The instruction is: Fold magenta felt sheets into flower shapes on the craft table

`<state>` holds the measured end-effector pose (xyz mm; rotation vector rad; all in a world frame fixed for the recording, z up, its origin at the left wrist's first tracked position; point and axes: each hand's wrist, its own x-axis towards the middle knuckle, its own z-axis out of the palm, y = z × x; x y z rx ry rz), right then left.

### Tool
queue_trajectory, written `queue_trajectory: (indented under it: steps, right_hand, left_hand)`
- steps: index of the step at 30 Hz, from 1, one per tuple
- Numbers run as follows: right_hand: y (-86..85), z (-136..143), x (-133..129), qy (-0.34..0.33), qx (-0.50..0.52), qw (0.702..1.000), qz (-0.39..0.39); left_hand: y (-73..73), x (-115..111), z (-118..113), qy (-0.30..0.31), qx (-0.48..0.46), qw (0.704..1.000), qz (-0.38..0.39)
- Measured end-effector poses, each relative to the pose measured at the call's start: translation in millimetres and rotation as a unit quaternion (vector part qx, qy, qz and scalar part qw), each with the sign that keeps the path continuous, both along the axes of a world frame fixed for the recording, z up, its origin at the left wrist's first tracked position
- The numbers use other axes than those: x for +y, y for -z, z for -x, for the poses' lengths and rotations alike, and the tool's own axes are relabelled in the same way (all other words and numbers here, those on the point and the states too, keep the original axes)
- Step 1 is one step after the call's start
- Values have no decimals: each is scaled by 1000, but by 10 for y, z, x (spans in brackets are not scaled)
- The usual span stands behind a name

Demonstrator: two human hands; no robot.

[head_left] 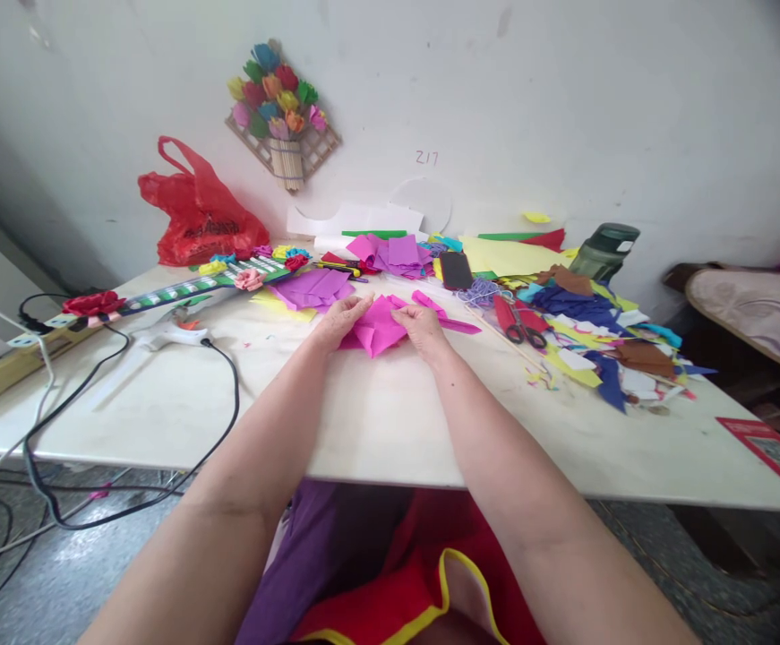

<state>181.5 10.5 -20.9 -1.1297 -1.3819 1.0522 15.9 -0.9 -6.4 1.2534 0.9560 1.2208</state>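
A bright magenta piece of crepe paper [377, 330] is held between my two hands above the middle of the table. My left hand [341, 322] grips its left edge, thumb against the fingers. On the right side, my right hand [422, 328] pinches the same paper near its upper edge. Behind my right hand lie magenta strips [462, 326]. Purple paper sheets [312, 288] rest just beyond my left hand, and another purple stack [396, 254] lies farther back.
A white glue gun [171, 335] with a black cable is at the left. Scissors [526, 333], a phone [456, 270], a green bottle [604, 253] and heaped paper scraps [581, 309] lie to the right. A red bag [198, 215] stands at the back left.
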Motion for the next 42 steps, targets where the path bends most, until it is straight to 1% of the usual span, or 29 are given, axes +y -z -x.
queue_trajectory:
  steps: [4, 8, 10, 12, 15, 19, 23, 26, 28, 32, 37, 42]
  right_hand:
    - [-9, 2, 4, 44, 25, 997, 52]
    - [-4, 4, 3, 61, 31, 996, 61]
    - [12, 2, 19, 66, 26, 996, 58]
    - [28, -1, 37, 70, 18, 996, 60]
    - [29, -6, 44, 72, 7, 995, 65]
    - [-24, -23, -4, 60, 10, 996, 57]
    - [-83, -44, -48, 22, 26, 998, 43]
    - [-92, -48, -49, -8, 20, 997, 74]
    - [-87, -49, -48, -13, 16, 996, 84]
    - [-81, -54, -55, -7, 10, 997, 80]
    - [-77, -56, -50, -7, 7, 998, 69]
    - [-74, -43, -38, -12, 15, 998, 59]
  left_hand:
    - [4, 25, 53, 34, -88, 996, 3]
    - [-29, -1, 149, 102, -69, 992, 33]
    - [-41, -15, 180, 108, -61, 992, 36]
    - [-38, -14, 188, 102, -53, 993, 40]
    - [-7, 20, 169, 76, -37, 996, 41]
    - [50, 77, 138, 33, -8, 999, 22]
    - [90, 107, 120, 5, 23, 1000, 1]
    - [101, 114, 110, -12, 46, 999, -16]
    - [101, 116, 104, -17, 61, 998, -29]
    - [90, 103, 96, -3, 49, 998, -30]
    - [63, 61, 85, 43, -4, 999, 14]
    - [43, 41, 75, 65, -51, 996, 39]
